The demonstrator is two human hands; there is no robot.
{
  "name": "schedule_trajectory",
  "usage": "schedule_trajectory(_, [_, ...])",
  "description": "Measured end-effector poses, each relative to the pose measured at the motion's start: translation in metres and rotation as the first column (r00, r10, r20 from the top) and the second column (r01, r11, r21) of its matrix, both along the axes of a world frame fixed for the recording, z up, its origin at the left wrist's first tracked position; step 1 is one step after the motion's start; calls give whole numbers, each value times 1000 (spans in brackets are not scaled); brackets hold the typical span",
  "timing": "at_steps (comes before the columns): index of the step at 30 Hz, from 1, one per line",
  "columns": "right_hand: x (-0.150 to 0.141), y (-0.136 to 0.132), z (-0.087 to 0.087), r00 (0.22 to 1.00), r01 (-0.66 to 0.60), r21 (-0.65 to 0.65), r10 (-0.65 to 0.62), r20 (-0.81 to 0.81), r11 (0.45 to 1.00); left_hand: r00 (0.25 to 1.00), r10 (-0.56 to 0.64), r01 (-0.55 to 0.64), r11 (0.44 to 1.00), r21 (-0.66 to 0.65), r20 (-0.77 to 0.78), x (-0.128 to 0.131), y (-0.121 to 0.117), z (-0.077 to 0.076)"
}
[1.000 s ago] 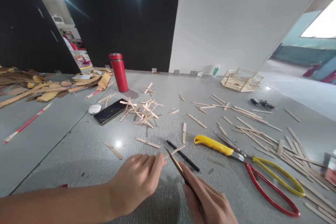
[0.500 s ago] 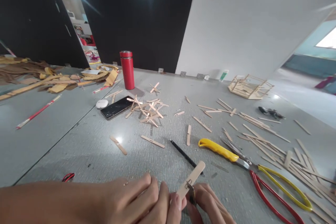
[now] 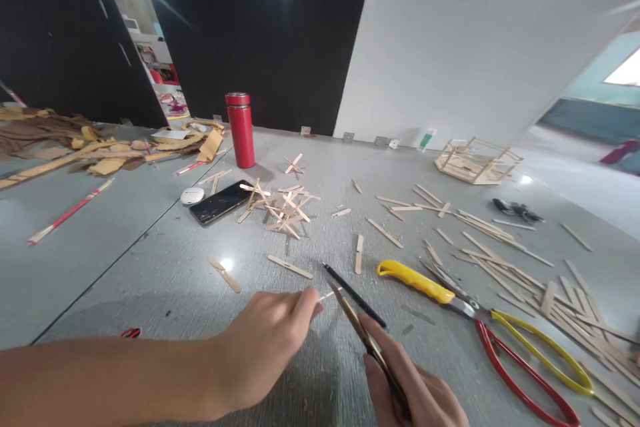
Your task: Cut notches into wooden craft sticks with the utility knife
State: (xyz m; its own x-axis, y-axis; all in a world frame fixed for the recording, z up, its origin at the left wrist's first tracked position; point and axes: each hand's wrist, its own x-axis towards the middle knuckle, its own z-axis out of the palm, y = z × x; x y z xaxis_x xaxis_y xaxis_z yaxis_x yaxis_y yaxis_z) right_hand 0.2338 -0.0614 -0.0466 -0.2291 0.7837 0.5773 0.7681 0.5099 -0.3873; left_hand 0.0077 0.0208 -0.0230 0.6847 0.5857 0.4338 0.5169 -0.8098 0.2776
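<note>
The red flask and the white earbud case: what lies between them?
Wooden craft sticks lie between the flask and the earbud case; the head view shows this.

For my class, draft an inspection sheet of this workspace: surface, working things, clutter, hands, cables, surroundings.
Surface: grey tabletop, dark seam at left.
Job's things: wooden stick; pointed blade tool, tip at the stick.
Clutter: loose craft sticks, black pen, shears, yellow-handled tool, phone, red flask.
Hands: left hand grips the stick; right hand holds the blade tool.
Cables: nothing certain; dark bundle at right unclear.
Surroundings: black panel, white panel behind.
</note>
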Motion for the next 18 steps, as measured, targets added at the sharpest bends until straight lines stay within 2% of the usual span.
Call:
schedule_trajectory(4, [2,1,2,994,4,-99,7,109,995,997,34,-47,976,-212,-66,3,17,-19])
schedule_trajectory(7, [2,2,0,990,-4,-138,23,137,990,994,20,-50,954,-296,-103,2,26,-21])
schedule_trajectory(12, [-2,5,-3,994,-3,-176,23,111,984,990,18,-66,937,-343,-141,5,28,-13])
schedule_trajectory(18, [-6,4,-4,996,6,-213,12,86,977,987,-7,-46,946,-320,-163,6,24,-11])
